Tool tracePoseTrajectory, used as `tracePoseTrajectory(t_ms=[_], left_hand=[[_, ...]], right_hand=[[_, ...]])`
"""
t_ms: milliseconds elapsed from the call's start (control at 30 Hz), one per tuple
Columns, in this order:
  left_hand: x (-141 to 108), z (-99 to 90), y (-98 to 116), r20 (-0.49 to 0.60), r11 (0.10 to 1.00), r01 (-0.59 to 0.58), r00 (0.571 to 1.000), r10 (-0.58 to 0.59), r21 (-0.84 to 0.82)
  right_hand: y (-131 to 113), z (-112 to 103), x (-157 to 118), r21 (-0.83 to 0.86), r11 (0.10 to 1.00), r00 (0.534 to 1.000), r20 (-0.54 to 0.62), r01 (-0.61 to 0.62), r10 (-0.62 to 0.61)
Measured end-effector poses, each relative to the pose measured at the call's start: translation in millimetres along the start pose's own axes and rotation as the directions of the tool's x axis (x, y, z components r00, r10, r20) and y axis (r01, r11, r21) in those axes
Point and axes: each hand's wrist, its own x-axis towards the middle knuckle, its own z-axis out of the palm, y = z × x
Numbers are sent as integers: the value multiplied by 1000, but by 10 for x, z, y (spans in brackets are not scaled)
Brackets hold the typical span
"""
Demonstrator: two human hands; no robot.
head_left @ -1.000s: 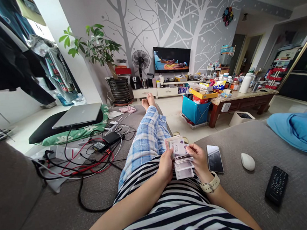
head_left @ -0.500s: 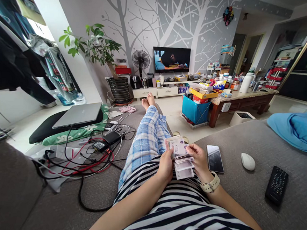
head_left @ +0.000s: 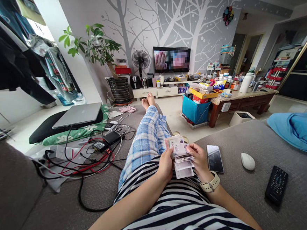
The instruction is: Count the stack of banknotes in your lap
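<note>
My left hand (head_left: pixel 165 165) grips the left side of a fanned stack of pale banknotes (head_left: pixel 180 148), thumb on top. On the other side, my right hand (head_left: pixel 199 160) pinches the right edge of the notes between thumb and fingers. Some lower notes hang down over my striped shirt. The notes are whitish with purple print, and a pinkish one shows at the upper left. A smartphone (head_left: pixel 214 158) lies on the sofa just right of my right hand, which has a cream watch (head_left: pixel 210 183) at its wrist.
A white mouse (head_left: pixel 248 161) and a black remote (head_left: pixel 276 186) lie on the sofa to the right. Tangled cables (head_left: pixel 94 168) and a laptop (head_left: pixel 77 115) are at the left. Beyond stand a blue box (head_left: pixel 195 109) and a laden coffee table (head_left: pixel 241 96).
Both hands stay almost still on the banknotes, which have shifted very slightly. The picture on the television is different.
</note>
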Motion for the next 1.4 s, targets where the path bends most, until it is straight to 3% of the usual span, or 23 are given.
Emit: tracePoseTrajectory(t_ms=[233, 433, 600, 867, 1233, 1400], left_hand=[[11, 16, 13, -26, 1000, -15, 1000, 16, 16], [11, -5, 11, 25, 1000, -3, 1000, 2, 15], [28, -9, -13, 13, 1000, -11, 1000, 11, -12], [-36, 17, 25, 75, 1000, 14, 997, -13, -14], [-67, 32, 26, 101, 1000, 6, 995, -7, 10], [-40, 17, -2, 51, 1000, 4, 999, -3, -6]], right_hand=[[36, -22, 6, -17, 1000, 1000, 5, 15, -15], [39, -14, 8, -1, 1000, 1000, -16, 24, -24], [-3, 17, -4, 50, 998, 999, -5, -42, 42], [76, -4, 39, 62, 997, 993, -109, -42, 48], [65, -10, 36, -83, 994, 985, -159, -73, 59], [64, -11, 32, -82, 994, 986, -155, -70, 56]])
